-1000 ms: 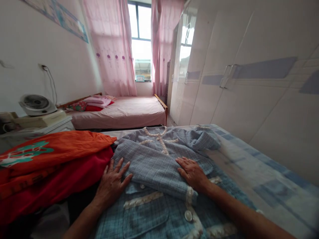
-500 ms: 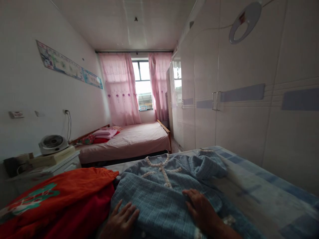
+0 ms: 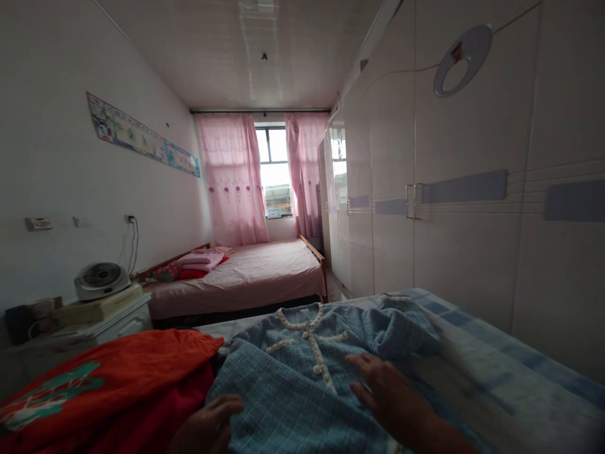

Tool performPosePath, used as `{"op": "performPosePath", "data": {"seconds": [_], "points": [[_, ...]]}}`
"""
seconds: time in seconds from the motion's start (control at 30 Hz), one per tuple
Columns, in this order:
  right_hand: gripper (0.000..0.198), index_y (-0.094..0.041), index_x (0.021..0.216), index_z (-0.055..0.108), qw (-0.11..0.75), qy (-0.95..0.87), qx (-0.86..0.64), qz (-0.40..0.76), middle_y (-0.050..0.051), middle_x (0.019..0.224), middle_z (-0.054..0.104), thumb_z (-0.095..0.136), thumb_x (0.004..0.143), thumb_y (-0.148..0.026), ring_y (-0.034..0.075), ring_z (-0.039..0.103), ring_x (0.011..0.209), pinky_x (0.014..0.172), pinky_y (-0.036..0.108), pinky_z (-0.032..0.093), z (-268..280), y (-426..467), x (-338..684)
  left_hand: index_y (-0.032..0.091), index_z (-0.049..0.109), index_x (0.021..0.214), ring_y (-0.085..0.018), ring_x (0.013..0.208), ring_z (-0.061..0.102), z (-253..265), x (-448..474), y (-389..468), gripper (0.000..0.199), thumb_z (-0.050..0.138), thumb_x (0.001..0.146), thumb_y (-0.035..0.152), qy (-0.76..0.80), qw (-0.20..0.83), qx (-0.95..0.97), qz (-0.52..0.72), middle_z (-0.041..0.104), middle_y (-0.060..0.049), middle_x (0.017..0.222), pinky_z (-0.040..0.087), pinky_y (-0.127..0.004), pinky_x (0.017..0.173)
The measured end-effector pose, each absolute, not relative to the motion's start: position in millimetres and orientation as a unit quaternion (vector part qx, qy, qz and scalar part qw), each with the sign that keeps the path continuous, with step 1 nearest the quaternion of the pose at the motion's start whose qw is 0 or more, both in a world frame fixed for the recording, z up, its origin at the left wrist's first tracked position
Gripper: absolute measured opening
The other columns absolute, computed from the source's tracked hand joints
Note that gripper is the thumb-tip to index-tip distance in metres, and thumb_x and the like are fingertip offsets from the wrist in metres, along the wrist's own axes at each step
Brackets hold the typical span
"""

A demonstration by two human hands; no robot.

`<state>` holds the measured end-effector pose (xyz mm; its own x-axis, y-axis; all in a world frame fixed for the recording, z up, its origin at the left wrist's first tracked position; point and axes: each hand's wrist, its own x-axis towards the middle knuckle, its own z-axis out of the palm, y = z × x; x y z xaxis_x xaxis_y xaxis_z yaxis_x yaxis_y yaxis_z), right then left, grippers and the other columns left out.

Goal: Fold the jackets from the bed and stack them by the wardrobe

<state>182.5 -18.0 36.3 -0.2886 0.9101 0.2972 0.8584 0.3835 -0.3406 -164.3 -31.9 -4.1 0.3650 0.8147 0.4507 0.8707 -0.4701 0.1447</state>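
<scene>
while one blue jacket [image 3: 278,384] shows two buttons [image 3: 317,369], right hand [image 3: 390,388]: fingers [image 3: 365,363] apart; left hand [image 3: 207,421]: cannot tell fingers.

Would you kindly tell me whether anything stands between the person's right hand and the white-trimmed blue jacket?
Nothing visible does: the right hand is directly over the white-trimmed blue jacket, though contact is unclear. The orange garment lies to the jacket's left, out of the way.
</scene>
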Motion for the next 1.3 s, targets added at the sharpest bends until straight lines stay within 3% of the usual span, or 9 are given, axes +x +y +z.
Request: {"op": "performPosePath", "data": {"seconds": [0.2,0.3,0.37,0.43,0.5,0.77,0.93,1.13,1.3], "points": [[0.051,-0.027,0.133,0.045,0.243,-0.877,-0.411,0.052,0.005,0.140,0.045,0.050,0.085,-0.044,0.027,0.038,0.130,0.106,0.043,0.032,15,4,109,0.019,0.058,0.123,-0.025,0.129,0.039,9,-106,17,0.042,0.040,0.086,0.026,-0.636,0.062,-0.759,-0.125,0.049,-0.010,0.136,0.034,-0.043,0.105],[0.052,-0.029,0.130,0.047,0.228,-0.915,-0.329,-0.056,0.005,0.133,0.052,0.051,0.083,-0.051,0.029,0.049,0.120,0.095,0.042,0.044,-40,28,89,0.015,0.051,0.129,-0.029,0.131,0.034,-11,-106,36,0.048,0.036,0.088,0.033,-0.669,0.066,-0.735,-0.091,0.043,-0.014,0.139,0.029,-0.051,0.106],[0.034,-0.030,0.118,0.055,0.232,-0.925,-0.256,-0.158,0.002,0.119,0.063,0.049,0.087,-0.043,0.025,0.063,0.103,0.082,0.035,0.051,-75,43,86,0.015,0.049,0.132,-0.030,0.132,0.033,-28,-115,42,0.050,0.034,0.089,0.036,-0.684,0.067,-0.720,-0.094,0.042,-0.013,0.139,0.027,-0.053,0.106],[0.026,-0.030,0.111,0.057,0.251,-0.918,-0.204,-0.229,-0.001,0.109,0.068,0.046,0.089,-0.037,0.021,0.067,0.091,0.075,0.030,0.052,-97,51,88,0.017,0.048,0.132,-0.029,0.133,0.031,-41,-125,43,0.050,0.034,0.090,0.039,-0.685,0.070,-0.717,-0.110,0.041,-0.011,0.140,0.026,-0.053,0.107],[0.026,-0.030,0.112,0.056,0.270,-0.911,-0.192,-0.246,-0.001,0.110,0.067,0.045,0.089,-0.038,0.020,0.067,0.092,0.075,0.028,0.052,-103,52,91,0.019,0.049,0.132,-0.028,0.133,0.032,-48,-130,43,0.049,0.035,0.090,0.041,-0.681,0.072,-0.718,-0.128,0.042,-0.009,0.140,0.025,-0.053,0.108],[0.037,-0.027,0.122,0.053,0.237,-0.934,-0.220,-0.151,0.002,0.120,0.062,0.046,0.089,-0.044,0.021,0.061,0.106,0.087,0.030,0.047,-78,34,101,0.019,0.053,0.128,-0.029,0.131,0.036,-57,-130,47,0.045,0.040,0.090,0.040,-0.666,0.103,-0.718,-0.173,0.046,-0.010,0.137,0.027,-0.054,0.106],[0.051,-0.027,0.122,0.055,0.241,-0.938,-0.238,-0.072,0.005,0.123,0.060,0.047,0.083,-0.058,0.025,0.058,0.111,0.090,0.035,0.046,-80,30,101,0.018,0.052,0.129,-0.029,0.131,0.036,-53,-128,45,0.046,0.040,0.090,0.040,-0.678,0.096,-0.713,-0.154,0.046,-0.010,0.138,0.027,-0.052,0.107],[0.050,-0.026,0.128,0.052,0.170,-0.930,-0.313,0.095,0.005,0.136,0.049,0.051,0.083,-0.050,0.027,0.044,0.125,0.104,0.042,0.035,-58,15,97,0.018,0.051,0.130,-0.028,0.132,0.034,-52,-127,45,0.047,0.039,0.090,0.040,-0.674,0.106,-0.717,-0.141,0.045,-0.009,0.139,0.025,-0.051,0.108],[0.046,-0.027,0.131,0.047,0.151,-0.907,-0.357,0.166,0.001,0.142,0.042,0.048,0.087,-0.042,0.021,0.033,0.132,0.112,0.038,0.020,-31,-1,97,0.017,0.049,0.132,-0.029,0.133,0.032,-50,-128,45,0.049,0.037,0.090,0.040,-0.681,0.105,-0.717,-0.106,0.043,-0.010,0.140,0.023,-0.050,0.108]]}}
